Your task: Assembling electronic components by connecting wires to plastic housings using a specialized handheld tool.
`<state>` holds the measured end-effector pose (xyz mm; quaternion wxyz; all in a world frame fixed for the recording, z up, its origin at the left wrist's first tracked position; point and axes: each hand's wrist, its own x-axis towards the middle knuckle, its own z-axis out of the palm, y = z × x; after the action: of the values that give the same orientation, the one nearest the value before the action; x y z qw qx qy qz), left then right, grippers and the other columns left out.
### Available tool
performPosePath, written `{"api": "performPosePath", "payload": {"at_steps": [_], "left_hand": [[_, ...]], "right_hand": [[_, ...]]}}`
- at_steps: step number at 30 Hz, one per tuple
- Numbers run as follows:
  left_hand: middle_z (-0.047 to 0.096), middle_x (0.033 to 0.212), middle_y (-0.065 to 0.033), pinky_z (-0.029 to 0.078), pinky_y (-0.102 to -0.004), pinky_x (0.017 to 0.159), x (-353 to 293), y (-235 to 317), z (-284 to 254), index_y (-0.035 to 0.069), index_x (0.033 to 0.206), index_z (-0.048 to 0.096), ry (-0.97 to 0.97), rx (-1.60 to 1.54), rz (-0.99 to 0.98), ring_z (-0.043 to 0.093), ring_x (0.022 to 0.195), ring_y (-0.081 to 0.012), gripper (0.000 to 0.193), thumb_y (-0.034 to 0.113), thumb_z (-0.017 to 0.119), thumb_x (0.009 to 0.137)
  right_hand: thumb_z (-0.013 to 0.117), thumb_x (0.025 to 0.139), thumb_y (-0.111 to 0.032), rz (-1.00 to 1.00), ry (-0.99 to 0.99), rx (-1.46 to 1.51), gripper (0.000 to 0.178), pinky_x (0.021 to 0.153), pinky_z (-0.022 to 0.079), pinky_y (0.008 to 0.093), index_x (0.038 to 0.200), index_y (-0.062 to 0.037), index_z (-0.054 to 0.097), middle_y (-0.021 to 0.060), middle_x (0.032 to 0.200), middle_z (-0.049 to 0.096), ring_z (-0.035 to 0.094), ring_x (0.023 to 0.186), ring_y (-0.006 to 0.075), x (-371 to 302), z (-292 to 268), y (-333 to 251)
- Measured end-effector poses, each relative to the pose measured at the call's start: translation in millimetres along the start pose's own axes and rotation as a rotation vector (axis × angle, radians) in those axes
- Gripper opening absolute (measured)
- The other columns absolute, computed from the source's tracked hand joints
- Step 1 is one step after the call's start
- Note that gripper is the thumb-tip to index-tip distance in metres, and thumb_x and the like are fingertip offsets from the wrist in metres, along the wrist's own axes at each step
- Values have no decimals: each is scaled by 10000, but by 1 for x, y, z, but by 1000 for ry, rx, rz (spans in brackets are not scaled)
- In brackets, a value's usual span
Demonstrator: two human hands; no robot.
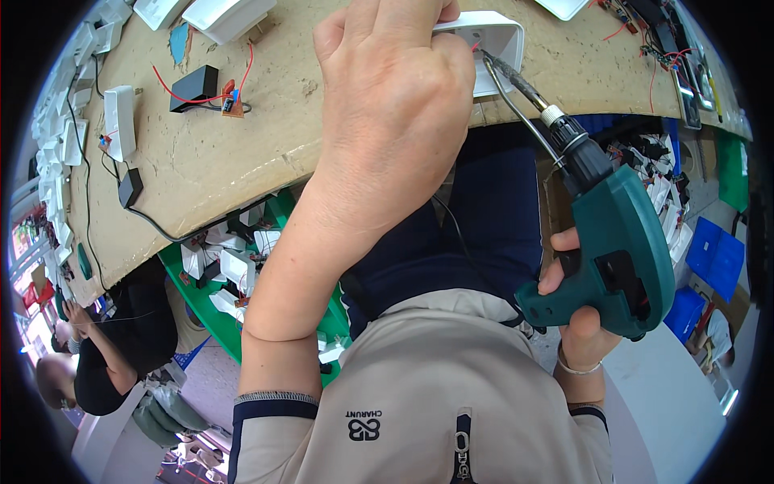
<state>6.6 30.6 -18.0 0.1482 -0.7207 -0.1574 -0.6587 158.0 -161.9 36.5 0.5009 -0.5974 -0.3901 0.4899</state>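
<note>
My left hand [395,105] reaches over the table's near edge, its fingers curled at a white plastic housing [509,44]. The fingertips are mostly hidden behind the back of the hand. A short piece of red wire [476,47] shows inside the housing. Wrapped round the handle of a dark green soldering gun [625,234] is my right hand [568,282], at the right. The gun's dark tip points up and left into the housing, close to the red wire; whether it touches cannot be made out. A thin metal tube runs alongside the tip.
On the worn tabletop [274,129] lie a black box [193,89], a small circuit board [233,102] with red wires and a white housing [120,123]. White housings pile up along the left. A green bin [282,210] of parts sits below the edge. Another person [121,347] works at the left.
</note>
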Motion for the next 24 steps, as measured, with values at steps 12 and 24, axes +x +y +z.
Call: {"api": "performPosePath", "payload": {"at_steps": [12,24], "left_hand": [[484,845,-104,336,-357,678,-2,0,-2,0,652,482,-7,-28,-66,462,755,-267,43,-20,520,650],[483,849,-105,331,-355,675,-3,-1,-4,-5,657,484,-10,-14,-72,463,749,-260,38,-20,518,651]], "right_hand": [[695,593,-488,4,7,-2,853,542,476,209,1184,33,367,174,967,534,575,669,151,2,5,-3],[704,586,-485,58,29,-11,823,526,453,245,1139,38,391,120,859,539,555,640,147,-2,7,-5]]}}
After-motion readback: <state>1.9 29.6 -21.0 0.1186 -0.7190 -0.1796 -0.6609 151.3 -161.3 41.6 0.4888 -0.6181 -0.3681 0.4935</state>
